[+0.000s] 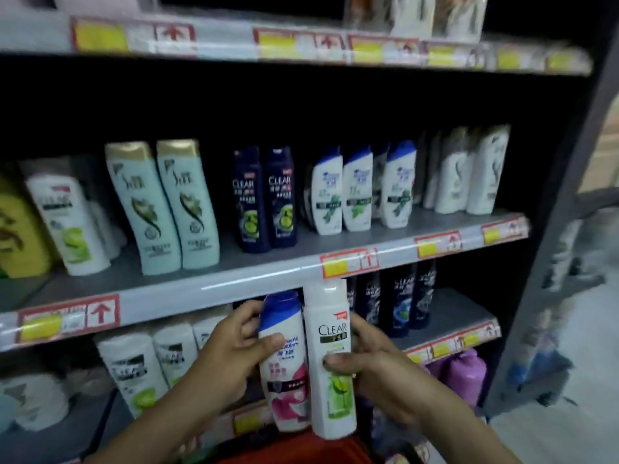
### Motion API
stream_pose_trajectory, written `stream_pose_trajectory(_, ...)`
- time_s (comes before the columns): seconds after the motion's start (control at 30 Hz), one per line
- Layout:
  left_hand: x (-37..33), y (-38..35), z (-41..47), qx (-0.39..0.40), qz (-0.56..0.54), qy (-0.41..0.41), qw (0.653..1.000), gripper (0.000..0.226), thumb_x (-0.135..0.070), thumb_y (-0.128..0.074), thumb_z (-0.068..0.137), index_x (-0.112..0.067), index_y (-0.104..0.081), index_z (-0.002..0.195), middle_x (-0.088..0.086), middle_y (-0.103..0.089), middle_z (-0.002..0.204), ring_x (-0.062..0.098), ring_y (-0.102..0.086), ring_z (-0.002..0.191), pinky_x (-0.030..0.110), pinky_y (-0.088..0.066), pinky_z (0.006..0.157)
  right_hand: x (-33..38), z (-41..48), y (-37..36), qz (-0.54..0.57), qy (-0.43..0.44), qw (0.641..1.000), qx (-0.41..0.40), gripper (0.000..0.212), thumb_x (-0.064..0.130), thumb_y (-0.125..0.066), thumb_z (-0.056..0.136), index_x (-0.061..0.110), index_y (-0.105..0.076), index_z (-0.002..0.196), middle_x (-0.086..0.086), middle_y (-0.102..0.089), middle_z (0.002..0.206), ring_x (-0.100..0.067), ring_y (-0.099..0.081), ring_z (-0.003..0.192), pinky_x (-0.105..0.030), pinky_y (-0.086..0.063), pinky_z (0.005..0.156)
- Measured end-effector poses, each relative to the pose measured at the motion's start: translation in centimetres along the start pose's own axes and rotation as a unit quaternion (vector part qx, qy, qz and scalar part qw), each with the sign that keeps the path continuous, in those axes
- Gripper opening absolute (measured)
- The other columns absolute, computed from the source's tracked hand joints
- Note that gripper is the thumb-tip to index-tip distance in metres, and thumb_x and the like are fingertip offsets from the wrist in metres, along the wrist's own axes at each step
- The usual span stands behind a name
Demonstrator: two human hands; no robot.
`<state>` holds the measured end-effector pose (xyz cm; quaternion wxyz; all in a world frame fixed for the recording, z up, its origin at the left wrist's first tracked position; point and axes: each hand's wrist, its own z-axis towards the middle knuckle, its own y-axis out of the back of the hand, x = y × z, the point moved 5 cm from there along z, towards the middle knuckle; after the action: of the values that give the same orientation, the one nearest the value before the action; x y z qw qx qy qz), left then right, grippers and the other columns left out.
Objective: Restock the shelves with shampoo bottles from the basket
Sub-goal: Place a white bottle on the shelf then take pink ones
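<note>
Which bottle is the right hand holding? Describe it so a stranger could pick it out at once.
Start at the middle shelf with its grey front rail; just below it two hands hold two bottles side by side above a red basket. The right hand grips the white Clear bottle. Its flat white cap and green lime picture set it apart from the blue-capped bottle with pink flowers in the left hand.
</note>
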<state>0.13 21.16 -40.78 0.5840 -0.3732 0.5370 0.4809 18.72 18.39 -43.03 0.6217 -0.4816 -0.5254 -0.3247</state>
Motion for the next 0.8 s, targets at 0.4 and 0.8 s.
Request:
stream_pose_trajectory(0.4,-14.5,-10.7,12.4,0.043,0.056,-0.135,0.988,0.032,-0.006,-0.07,0.082,-0.022,-0.062,0.109,-0.001,-0.067,0.111,0.0,-0.066,0.097,0.016,-0.053,0.075,17.1,-1.1,11.2,-0.036,0.165,0.975,-0.141,0.056,0.006,-0.073,0.065,0.017,-0.062,0.119,-0.015,-0.069,0.115,-0.034,-0.066,0.107,-0.052,-0.049,0.097)
stream_pose_trajectory(0.8,-21.6,-26.6,24.1,0.105,0.213,-0.23,0.944,0.049,0.001,-0.062,0.087,-0.033,-0.049,0.119,0.002,-0.06,0.112,0.023,-0.065,0.097,0.042,-0.058,0.083,20.9,-3.6,25.8,-0.033,0.267,0.933,-0.241,0.043,0.015,-0.074,0.071,0.027,-0.065,0.111,-0.005,-0.072,0.11,-0.028,-0.07,0.1,-0.047,-0.052,0.083)
